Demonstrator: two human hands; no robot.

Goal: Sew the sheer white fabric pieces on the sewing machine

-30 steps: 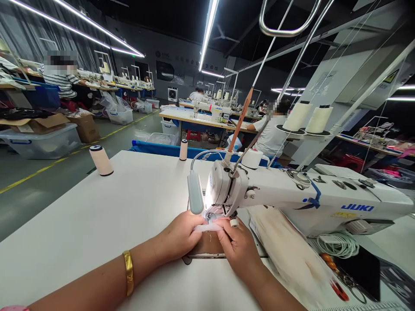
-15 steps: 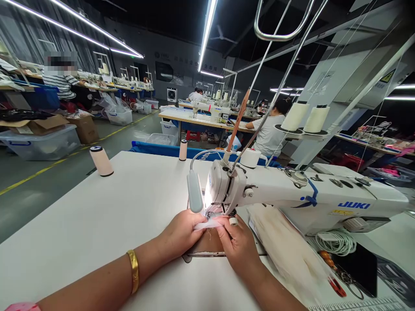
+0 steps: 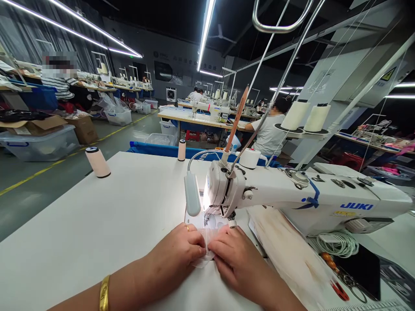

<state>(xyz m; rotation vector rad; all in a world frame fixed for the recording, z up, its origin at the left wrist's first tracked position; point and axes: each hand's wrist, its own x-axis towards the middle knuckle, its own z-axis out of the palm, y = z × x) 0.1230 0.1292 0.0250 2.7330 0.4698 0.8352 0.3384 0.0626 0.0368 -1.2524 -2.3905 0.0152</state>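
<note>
A thin, whitish see-through fabric piece [image 3: 205, 261] lies in front of the needle area of a white sewing machine [image 3: 275, 185]. My left hand [image 3: 181, 255] has its fingers closed on the fabric's left side, with a ring and a gold bracelet on that arm. My right hand [image 3: 235, 255] pinches the right side, its fingertips close to the left ones. A lit lamp head [image 3: 192, 194] hangs just left of the needle, and the bare metal plate partly shows beneath it.
Pale thread cones [image 3: 98, 163] [image 3: 182, 150] stand on the white table [image 3: 129, 198]. Right of my right hand lie beige fabric [image 3: 288, 250], a coiled white cable [image 3: 337, 244], a black phone [image 3: 359, 268] and red-handled snips [image 3: 339, 290]. Other people sit at machines beyond.
Both hands have moved toward me, away from the needle, bringing the fabric with them. More of the fabric now shows spread between and below the fingers.
</note>
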